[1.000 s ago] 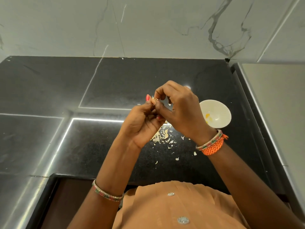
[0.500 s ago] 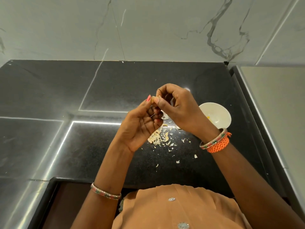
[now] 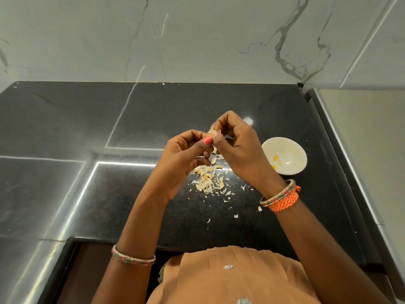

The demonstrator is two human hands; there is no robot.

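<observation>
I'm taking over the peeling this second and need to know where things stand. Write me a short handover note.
Left hand: pinches the clove at its fingertips, above the counter.
Right hand: pinches the same clove from the other side, apparently stripping its skin.
Things: a pile of pale pieces and skin flakes lies on the counter under the hands; the white bowl stands to the right, with a few yellow bits in it.
Done: some peeling, judging by the flakes.
Left: finish this clove, probably drop it in the bowl, then work through the pile.
</observation>
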